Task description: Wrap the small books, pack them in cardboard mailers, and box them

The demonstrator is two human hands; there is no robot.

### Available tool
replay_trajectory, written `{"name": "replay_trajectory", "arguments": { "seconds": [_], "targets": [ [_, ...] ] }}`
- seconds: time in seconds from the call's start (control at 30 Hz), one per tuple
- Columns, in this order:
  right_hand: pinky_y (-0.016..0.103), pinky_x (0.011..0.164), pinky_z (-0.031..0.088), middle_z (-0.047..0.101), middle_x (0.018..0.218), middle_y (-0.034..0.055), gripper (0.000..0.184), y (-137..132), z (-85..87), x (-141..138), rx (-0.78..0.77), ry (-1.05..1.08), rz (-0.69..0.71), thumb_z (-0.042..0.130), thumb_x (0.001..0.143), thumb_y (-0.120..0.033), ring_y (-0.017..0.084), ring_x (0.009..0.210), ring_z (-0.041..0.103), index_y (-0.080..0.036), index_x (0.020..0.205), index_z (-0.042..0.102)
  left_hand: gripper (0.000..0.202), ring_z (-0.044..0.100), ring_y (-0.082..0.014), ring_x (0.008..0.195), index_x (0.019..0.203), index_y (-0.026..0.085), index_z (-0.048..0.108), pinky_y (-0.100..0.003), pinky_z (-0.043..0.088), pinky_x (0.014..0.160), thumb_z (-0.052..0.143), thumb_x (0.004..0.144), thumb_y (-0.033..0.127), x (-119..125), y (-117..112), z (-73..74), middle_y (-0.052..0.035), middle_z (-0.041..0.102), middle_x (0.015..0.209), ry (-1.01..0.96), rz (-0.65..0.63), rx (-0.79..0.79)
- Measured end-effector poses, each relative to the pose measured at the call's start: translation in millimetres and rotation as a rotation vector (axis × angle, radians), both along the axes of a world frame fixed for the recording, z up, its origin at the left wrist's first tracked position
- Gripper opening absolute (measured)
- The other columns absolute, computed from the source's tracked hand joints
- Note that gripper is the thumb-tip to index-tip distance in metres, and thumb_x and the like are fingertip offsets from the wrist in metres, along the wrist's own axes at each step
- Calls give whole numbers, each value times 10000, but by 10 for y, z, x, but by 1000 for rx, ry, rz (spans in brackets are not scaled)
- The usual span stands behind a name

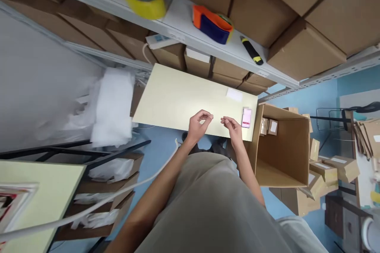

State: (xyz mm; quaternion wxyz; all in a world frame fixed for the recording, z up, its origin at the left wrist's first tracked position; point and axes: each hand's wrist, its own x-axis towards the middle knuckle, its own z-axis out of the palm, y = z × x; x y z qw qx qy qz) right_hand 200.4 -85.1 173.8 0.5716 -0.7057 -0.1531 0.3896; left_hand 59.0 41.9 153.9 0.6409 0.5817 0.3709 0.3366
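Note:
My left hand [199, 126] hovers over the front part of the pale yellow table [178, 95], thumb and forefinger pinched together in a ring. A short gap to the right, my right hand [233, 128] is also raised, with its thumb and fingertips pressed together and pointing toward the left one. Anything between either set of fingertips is too small to make out. Closest to my right hand lies a phone [246, 118] with a lit pinkish screen. Behind it, a small white paper pad [234, 94] rests near the table's back edge.
A shelf above the table carries a yellow tape roll [150, 2], an orange and blue tape dispenser [212, 25], a box cutter [251, 50] and cartons. An open cardboard box [283, 154] stands at the right. White foam wrap [114, 106] is at the left. A pale cable [127, 187] crosses the lower left.

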Motion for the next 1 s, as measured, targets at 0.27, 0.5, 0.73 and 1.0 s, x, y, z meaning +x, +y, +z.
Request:
{"name": "replay_trajectory", "arguments": {
  "seconds": [0.27, 0.5, 0.73, 1.0],
  "targets": [
    [506, 1112, 656, 902, 1166, 97, 462, 593, 330, -731, 46, -50, 131, 852, 898, -696, 305, 1109, 852, -284, 1108, 864, 203, 791, -235, 883, 826, 231, 682, -381, 646, 880, 726, 898, 415, -781, 374, 35, -48, 765, 847, -44, 108, -73],
    [485, 1103, 649, 899, 1171, 104, 484, 1095, 373, -988, 83, -2, 395, 841, 918, -703, 296, 1117, 848, -267, 1129, 851, 192, 761, -215, 847, 794, 237, 676, -359, 622, 858, 731, 875, 402, -1130, 515, 134, -34, 776, 836, -33, 264, -32],
    [471, 1087, 660, 901, 1145, 92, 515, 1589, 184, -1413, 124, 143, 761, 866, 900, -727, 278, 1089, 849, -265, 1127, 850, 200, 753, -212, 839, 795, 232, 707, -358, 607, 856, 759, 880, 406, -1841, 365, 148, -40, 776, 830, 74, 606, -24],
    [482, 1128, 655, 895, 1173, 94, 514, 1854, 167, -1847, 109, 203, 1089, 851, 921, -731, 284, 1142, 850, -263, 1135, 848, 318, 742, -211, 797, 735, 235, 674, -360, 598, 826, 842, 820, 492, -2508, 10, 70, -27, 727, 762, 77, 1085, -97]
  ]
}}
